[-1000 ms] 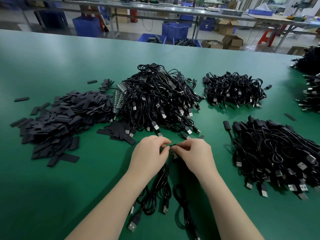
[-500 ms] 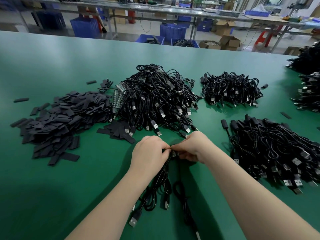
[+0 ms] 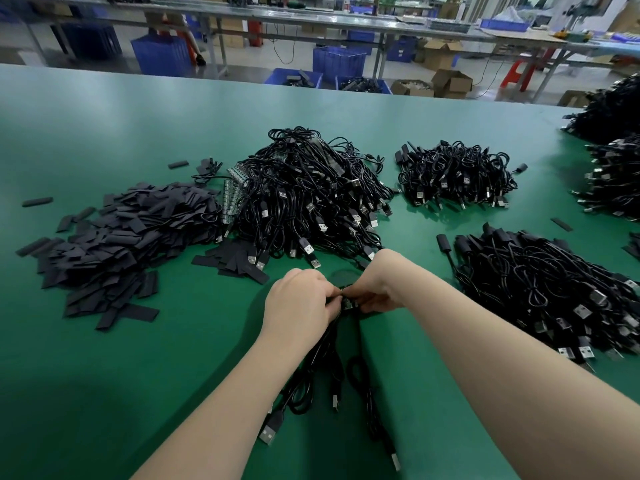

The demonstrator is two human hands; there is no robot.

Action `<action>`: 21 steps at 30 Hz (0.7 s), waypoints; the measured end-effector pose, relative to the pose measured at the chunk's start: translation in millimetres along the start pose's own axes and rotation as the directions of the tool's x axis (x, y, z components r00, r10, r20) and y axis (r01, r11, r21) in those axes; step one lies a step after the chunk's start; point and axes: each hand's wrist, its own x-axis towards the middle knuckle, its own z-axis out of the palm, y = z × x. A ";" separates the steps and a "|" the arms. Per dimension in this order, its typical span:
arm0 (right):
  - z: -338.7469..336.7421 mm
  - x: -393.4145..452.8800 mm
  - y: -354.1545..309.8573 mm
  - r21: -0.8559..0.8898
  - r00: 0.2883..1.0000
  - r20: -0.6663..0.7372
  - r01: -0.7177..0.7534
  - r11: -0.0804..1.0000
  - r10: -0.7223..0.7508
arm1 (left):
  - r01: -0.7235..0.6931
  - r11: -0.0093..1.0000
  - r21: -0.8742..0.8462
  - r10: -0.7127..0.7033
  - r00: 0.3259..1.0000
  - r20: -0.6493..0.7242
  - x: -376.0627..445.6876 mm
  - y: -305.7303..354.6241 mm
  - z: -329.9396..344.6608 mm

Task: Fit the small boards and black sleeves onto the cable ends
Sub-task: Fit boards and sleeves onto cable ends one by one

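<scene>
My left hand (image 3: 299, 301) and my right hand (image 3: 375, 285) meet at the table's near middle, fingers curled round the ends of black cables (image 3: 311, 368) that trail toward me with USB plugs. Between the fingertips a small board (image 3: 347, 302) shows, mostly hidden. A heap of flat black sleeves (image 3: 114, 244) lies at the left. A strip of small boards (image 3: 231, 199) sits between that heap and the big cable pile (image 3: 311, 195).
The green table (image 3: 104, 393) carries more cable piles: one at the back centre-right (image 3: 453, 174), one at the right with sleeves fitted (image 3: 547, 289), others at the far right edge (image 3: 613, 161). Loose sleeves (image 3: 235, 265) lie just beyond my left hand.
My right wrist has swung up and over, so the hand now reaches the cable end from behind. The left hand has stayed in place, still holding the cables.
</scene>
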 end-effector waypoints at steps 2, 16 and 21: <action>-0.6 2.7 -2.7 -0.086 0.999 -0.038 -0.006 0.996 0.003 | 0.002 1.000 0.008 -0.002 1.000 0.011 0.0 0.8 -0.1; 4.0 12.9 0.0 0.018 1.000 -0.004 -0.029 0.999 0.029 | 0.025 0.997 0.067 -0.030 0.996 0.087 0.9 7.2 -3.4; 3.9 9.9 -2.1 -0.001 1.000 -0.011 -0.017 1.000 0.017 | 0.016 0.997 0.078 -0.024 0.995 0.097 2.1 10.3 -4.8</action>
